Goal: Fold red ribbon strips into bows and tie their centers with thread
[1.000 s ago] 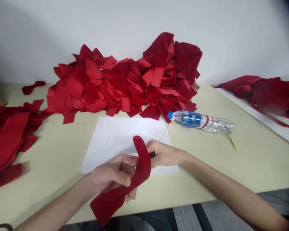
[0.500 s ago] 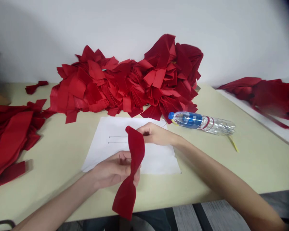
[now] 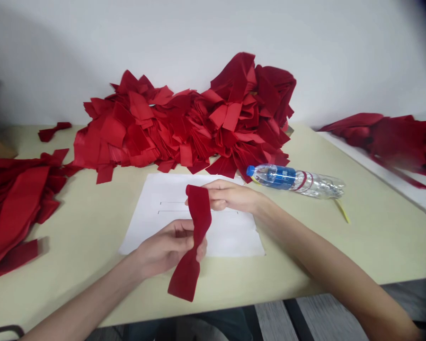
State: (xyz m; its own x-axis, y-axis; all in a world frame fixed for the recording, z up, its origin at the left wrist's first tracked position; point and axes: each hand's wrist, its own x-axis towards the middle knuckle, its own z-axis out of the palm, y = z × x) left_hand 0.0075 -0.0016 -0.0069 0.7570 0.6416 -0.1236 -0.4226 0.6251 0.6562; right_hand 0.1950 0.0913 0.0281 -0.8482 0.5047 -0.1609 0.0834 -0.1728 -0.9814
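A red velvet ribbon strip is held upright between both hands over a white sheet of paper with printed lines. My left hand pinches the strip at its narrowed middle, fingers closed on it. My right hand grips the strip's upper end, fingers closed. The lower end of the strip hangs free near the table's front edge.
A big heap of cut red ribbon pieces lies at the back against the wall. More red strips lie at the left, and another pile at the right. A plastic water bottle lies on its side beside the paper.
The strip was bent over in a loop and slanted; it now stands straighter. My right hand has moved up and away with the top end, and the lower end swung in under my left hand.
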